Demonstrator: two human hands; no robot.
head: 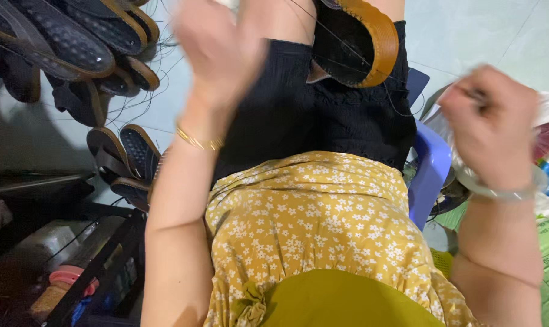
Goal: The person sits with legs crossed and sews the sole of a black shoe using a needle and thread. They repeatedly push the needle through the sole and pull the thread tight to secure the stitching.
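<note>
Pale floor behind, w/ a pile of dark sandals (74,42) top left. Left hand (217,51) is up, blurry, can't tell its grip. Right hand (492,124) is a tight fist on sth thin. Brown-edged sandal (359,39) sits on the black top, thin threads near it.

Sandal sole on lap (356,42): black with tan leather rim
Skirt (323,224): mustard yellow with small white flowers
Top (310,109): black
Plastic stool (430,175): lilac-blue
Piled sandals (68,42): black, tan-edged
</note>
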